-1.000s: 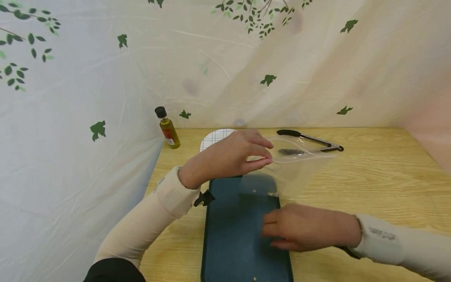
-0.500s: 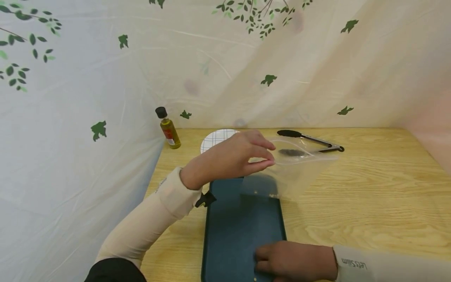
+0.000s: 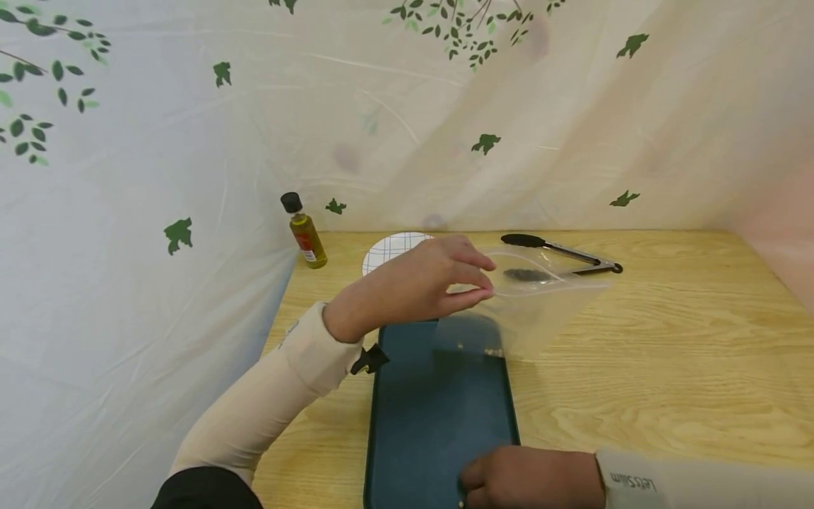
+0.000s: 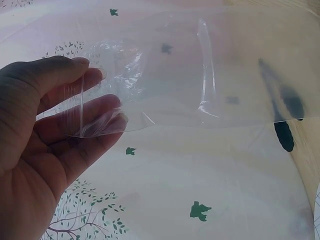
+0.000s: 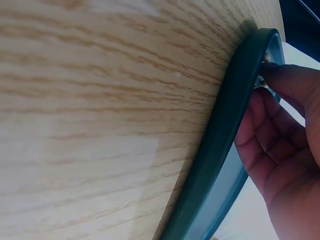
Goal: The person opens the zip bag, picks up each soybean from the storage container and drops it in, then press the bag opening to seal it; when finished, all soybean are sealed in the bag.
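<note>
My left hand [image 3: 439, 276] holds a clear zip bag [image 3: 534, 311] by its mouth above the far end of a dark blue-green tray [image 3: 439, 410]. In the left wrist view, the bag's zip edge lies between thumb and fingers, and the bag's mouth gapes. A few small pale bits [image 3: 492, 351] show low in the bag. Down at the tray's near end, my right hand [image 3: 528, 477] has its fingers curled. The right wrist view shows thumb and forefinger pinching at a small beige piece [image 5: 262, 82] just inside the rim; another beige piece [image 5: 266, 57] lies close by.
Metal tongs with black grips [image 3: 521, 241] lie behind the bag. A white plate with a blue grid [image 3: 391, 249] is partly hidden by my left hand. An oil bottle [image 3: 307, 237] with a black cap stands at back left. A leaf-patterned sheet [image 3: 407, 127] hangs behind the table.
My right hand has moved from above the tray's right side down to its near end, and its fingers have closed in. The left hand and the bag have barely moved.
</note>
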A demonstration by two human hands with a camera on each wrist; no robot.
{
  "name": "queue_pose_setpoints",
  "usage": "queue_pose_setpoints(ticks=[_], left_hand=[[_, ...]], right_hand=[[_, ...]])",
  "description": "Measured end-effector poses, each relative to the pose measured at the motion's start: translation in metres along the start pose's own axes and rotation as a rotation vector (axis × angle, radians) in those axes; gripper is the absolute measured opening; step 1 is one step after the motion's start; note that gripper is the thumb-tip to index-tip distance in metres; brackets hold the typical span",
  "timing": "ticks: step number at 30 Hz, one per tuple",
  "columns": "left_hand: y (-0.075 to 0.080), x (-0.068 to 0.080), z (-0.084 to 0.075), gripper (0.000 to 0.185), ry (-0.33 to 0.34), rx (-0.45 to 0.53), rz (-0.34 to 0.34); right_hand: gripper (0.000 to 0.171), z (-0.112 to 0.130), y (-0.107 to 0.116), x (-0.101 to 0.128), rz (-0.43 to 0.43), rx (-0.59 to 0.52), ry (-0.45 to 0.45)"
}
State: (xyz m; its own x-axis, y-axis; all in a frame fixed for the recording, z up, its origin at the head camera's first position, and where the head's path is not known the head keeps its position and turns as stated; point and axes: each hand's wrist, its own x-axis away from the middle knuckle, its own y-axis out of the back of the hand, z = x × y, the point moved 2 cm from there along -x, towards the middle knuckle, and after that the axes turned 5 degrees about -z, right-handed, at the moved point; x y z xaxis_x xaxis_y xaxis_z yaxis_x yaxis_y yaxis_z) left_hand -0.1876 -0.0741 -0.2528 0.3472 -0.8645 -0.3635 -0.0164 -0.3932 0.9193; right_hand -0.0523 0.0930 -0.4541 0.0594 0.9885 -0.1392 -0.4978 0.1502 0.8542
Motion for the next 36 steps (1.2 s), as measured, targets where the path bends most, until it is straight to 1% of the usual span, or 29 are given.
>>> queue_pose_setpoints(ticks=[5, 7, 9, 11, 14, 17, 19, 21, 23, 24, 28, 30, 32, 33, 36], left_hand=[[0.001, 0.001, 0.000, 0.017, 0.006, -0.001, 0.001], [0.001, 0.001, 0.000, 0.018, 0.017, -0.001, 0.005], [0.001, 0.001, 0.000, 0.018, 0.025, 0.000, 0.008], [0.002, 0.001, 0.000, 0.018, 0.026, 0.001, 0.009], [0.002, 0.001, -0.001, 0.017, 0.015, 0.001, 0.008], [0.002, 0.000, -0.001, 0.018, 0.007, 0.004, 0.011], [0.001, 0.000, -0.001, 0.018, 0.006, 0.009, 0.009], [0.001, 0.000, -0.001, 0.017, 0.003, 0.012, 0.005], [0.001, 0.000, -0.001, 0.017, -0.002, 0.015, -0.001], [0.001, 0.000, -0.001, 0.017, -0.006, 0.014, -0.003], [0.002, -0.003, -0.001, 0.019, -0.018, 0.013, -0.004], [0.003, -0.004, -0.002, 0.019, -0.018, 0.008, -0.003], [0.003, -0.005, -0.002, 0.018, -0.022, 0.003, -0.008], [0.002, -0.005, -0.002, 0.018, -0.025, 0.002, -0.010], [0.001, -0.005, -0.003, 0.018, -0.038, 0.001, -0.018]], right_hand=[[0.026, -0.001, 0.000, 0.000, 0.020, 0.056, 0.015], [0.025, -0.002, 0.001, 0.002, 0.034, 0.035, -0.005], [0.023, -0.004, 0.004, 0.004, 0.032, 0.040, -0.028], [0.021, -0.005, 0.011, 0.005, 0.012, 0.056, -0.053], [0.016, -0.006, 0.030, 0.007, -0.052, 0.097, -0.061], [0.011, -0.006, 0.058, 0.008, -0.147, 0.074, -0.057], [0.010, -0.005, 0.081, 0.010, -0.222, 0.050, -0.062], [0.010, 0.001, 0.107, 0.012, -0.302, 0.055, -0.075], [0.009, 0.011, 0.137, 0.014, -0.389, 0.097, -0.078], [0.009, 0.017, 0.153, 0.015, -0.441, 0.129, -0.059], [0.012, 0.043, 0.223, 0.019, -0.664, 0.274, 0.060], [0.017, 0.048, 0.253, 0.020, -0.740, 0.359, 0.095], [0.025, 0.048, 0.276, 0.020, -0.759, 0.433, 0.068], [0.029, 0.045, 0.285, 0.020, -0.751, 0.466, 0.041], [0.036, 0.035, 0.299, 0.019, -0.673, 0.548, -0.061]])
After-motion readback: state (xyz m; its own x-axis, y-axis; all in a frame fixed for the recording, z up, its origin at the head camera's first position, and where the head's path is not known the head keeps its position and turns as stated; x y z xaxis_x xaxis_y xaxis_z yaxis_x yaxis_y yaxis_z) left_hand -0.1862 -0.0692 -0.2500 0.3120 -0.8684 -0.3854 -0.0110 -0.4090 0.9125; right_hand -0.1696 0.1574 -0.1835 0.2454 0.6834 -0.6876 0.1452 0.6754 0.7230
